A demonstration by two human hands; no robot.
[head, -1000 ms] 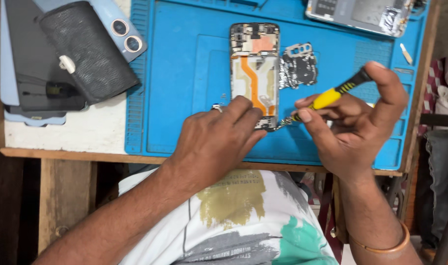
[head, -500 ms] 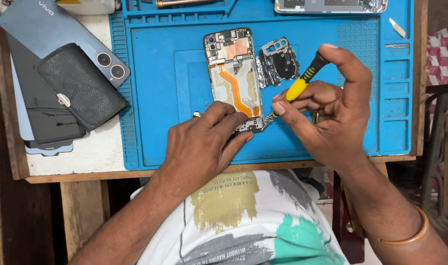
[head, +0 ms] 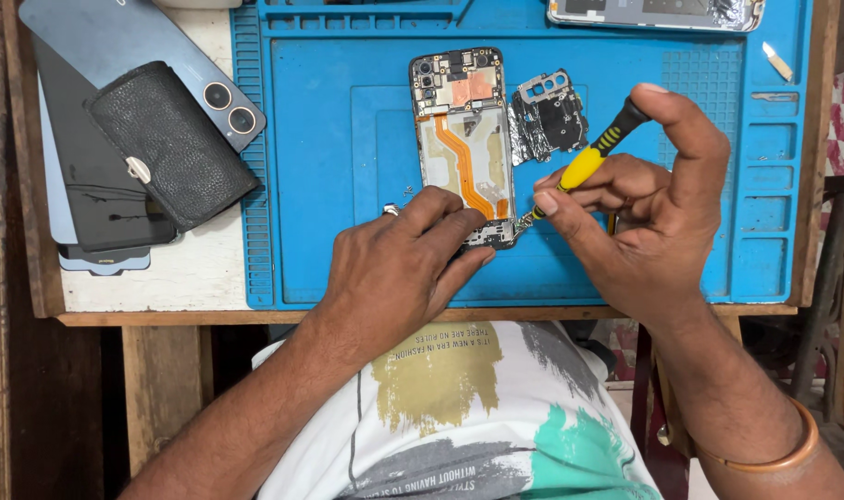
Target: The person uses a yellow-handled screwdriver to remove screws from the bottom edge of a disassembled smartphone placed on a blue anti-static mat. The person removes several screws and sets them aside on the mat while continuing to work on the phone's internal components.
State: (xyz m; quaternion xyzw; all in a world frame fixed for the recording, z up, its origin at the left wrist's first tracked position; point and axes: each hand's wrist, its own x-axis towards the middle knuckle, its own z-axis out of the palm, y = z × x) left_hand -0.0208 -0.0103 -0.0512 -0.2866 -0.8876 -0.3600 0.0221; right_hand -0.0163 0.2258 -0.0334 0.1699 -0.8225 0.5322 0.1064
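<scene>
An opened phone (head: 462,139) with its back off lies upright on a blue work mat (head: 339,167); an orange flex cable runs down its middle. My left hand (head: 403,264) rests over the phone's lower end and holds it down. My right hand (head: 644,213) grips a yellow-and-black screwdriver (head: 584,165), forefinger on its cap, tip at the phone's lower right corner. A removed black cover piece with foil (head: 547,113) lies just right of the phone's top.
On the left of the wooden table a black leather pouch (head: 167,143) lies on stacked phones and back covers (head: 98,199). Another opened device (head: 653,11) sits at the mat's top edge, a small white pick (head: 777,61) near it. The mat has tray compartments on its right side.
The view has shifted and drawn closer, so the mat and phone sit lower in frame. Both hands keep their grips; the screwdriver tip stays at the phone's lower right corner.
</scene>
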